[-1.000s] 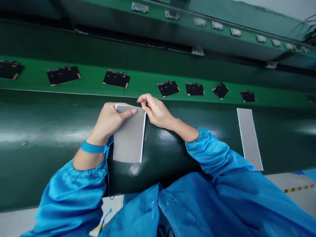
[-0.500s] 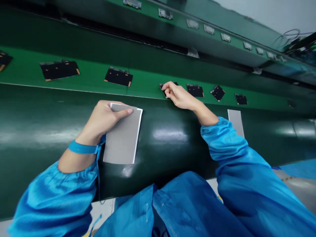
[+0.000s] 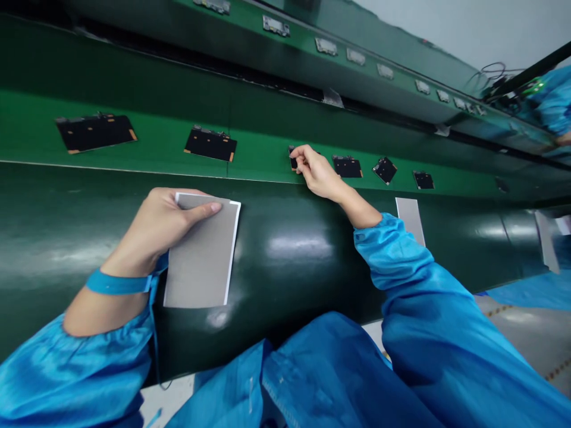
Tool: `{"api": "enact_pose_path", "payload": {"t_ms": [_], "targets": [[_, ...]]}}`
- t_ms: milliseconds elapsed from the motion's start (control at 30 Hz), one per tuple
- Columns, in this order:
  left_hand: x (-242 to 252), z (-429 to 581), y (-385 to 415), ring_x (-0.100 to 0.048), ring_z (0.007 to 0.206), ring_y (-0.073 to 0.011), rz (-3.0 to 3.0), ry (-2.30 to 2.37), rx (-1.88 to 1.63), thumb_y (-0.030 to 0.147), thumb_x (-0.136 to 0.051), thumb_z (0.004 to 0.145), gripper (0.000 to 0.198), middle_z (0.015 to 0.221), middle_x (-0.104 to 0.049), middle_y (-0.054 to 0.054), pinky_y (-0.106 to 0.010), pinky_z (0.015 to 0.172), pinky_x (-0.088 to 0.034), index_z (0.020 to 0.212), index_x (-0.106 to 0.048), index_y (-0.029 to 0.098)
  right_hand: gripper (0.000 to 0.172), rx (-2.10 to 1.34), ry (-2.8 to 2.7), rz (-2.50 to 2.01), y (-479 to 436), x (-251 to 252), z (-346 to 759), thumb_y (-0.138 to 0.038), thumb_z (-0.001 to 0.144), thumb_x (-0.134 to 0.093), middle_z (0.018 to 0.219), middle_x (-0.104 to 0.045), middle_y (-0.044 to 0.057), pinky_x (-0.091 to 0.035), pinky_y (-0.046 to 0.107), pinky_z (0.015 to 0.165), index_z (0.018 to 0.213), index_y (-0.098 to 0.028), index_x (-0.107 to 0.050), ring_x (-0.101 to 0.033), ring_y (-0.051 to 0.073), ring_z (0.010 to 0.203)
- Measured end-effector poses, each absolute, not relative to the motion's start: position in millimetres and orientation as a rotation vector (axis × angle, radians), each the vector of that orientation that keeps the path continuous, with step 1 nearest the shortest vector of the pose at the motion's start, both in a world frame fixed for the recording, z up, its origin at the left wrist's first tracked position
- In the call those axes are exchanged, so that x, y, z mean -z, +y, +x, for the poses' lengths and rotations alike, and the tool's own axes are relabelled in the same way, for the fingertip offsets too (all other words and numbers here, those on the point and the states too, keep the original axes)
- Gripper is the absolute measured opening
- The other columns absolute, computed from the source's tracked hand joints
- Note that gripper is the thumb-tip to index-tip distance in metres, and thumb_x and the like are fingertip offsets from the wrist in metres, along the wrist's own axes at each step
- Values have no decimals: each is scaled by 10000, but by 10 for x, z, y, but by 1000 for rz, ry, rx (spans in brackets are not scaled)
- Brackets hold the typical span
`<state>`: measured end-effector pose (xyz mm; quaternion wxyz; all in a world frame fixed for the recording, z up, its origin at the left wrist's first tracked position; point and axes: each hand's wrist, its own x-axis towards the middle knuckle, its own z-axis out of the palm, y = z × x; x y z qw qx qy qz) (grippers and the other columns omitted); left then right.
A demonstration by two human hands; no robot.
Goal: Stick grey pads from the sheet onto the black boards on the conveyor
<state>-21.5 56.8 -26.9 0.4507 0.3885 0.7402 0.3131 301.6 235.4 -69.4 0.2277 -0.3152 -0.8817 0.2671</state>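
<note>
My left hand [image 3: 178, 217] holds a flat grey rectangular panel [image 3: 200, 255] with a white edge, thumb lying across its top and the fingers behind it. The panel is tilted over the dark green work surface. Farther out, my right hand [image 3: 314, 169] is closed in a pinch at the left part of a small black panel [image 3: 292, 159] on the bright green belt. My fingers hide most of that black panel, so their exact contact is hard to see. Just right of this hand lies another black panel [image 3: 348, 167] with copper-coloured patches.
More black panels [image 3: 210, 144] lie spaced along the belt [image 3: 259, 157]. A second grey panel [image 3: 409, 217] rests on the dark green surface [image 3: 298, 267] beyond my right forearm. Small metallic parts [image 3: 275, 26] line a raised shelf behind. A blue sleeve [image 3: 555, 98] shows at far right.
The view has shifted slightly to the right. The black panel at my right hand has turned to a straighter angle. My left hand keeps its hold on the grey panel.
</note>
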Motion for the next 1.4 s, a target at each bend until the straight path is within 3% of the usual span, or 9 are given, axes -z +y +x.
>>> {"api": "enact_pose_path", "payload": {"t_ms": [467,1000,1133,1233,1300,1400], "targets": [[242,-194,577,-711,735,-197,937,1836,-759,422,-936,710,371,874,-825,-30,-227,595,-535,1004,-859,209,219,-593,-2523,-1024,2526,735,3166,-169,1033,-423,945,-666,65,-492,365,853,1234,-200,-505,-634,204,854],[309,-232,574,-721,719,-221,973,1842,-764,494,-932,655,445,872,-830,-44,-247,574,-538,998,-867,219,248,-456,-2574,-1113,2539,810,3450,-125,1016,-439,917,-587,33,-479,359,829,1254,-185,-474,-561,191,793],[239,-197,568,-720,749,-224,962,1833,-758,473,-929,684,404,895,-834,-37,-251,590,-537,994,-864,223,351,-312,-2541,-1243,2497,759,3558,-109,957,-560,1164,-606,124,-534,426,924,1294,-181,-490,-617,254,998],[183,-176,561,-727,781,-237,940,1822,-728,449,-928,710,372,917,-838,-31,-266,612,-545,1005,-866,231,428,-211,-2408,-1330,2512,619,3550,-239,931,-720,1373,-536,196,-551,487,1000,1306,-178,-522,-593,338,1206],[168,-173,558,-730,789,-244,950,1819,-727,441,-927,711,350,907,-836,-32,-278,625,-550,983,-867,230,414,-285,-2356,-1326,2547,511,3381,-336,942,-760,1336,-571,180,-569,476,982,1276,-193,-562,-607,327,1167],[170,-175,555,-730,806,-244,975,1795,-752,440,-915,719,333,904,-831,-31,-287,652,-556,966,-863,223,173,-569,-2386,-1248,2596,407,2845,-318,983,-705,1072,-664,112,-578,410,928,1094,-204,-639,-628,260,996]]}}
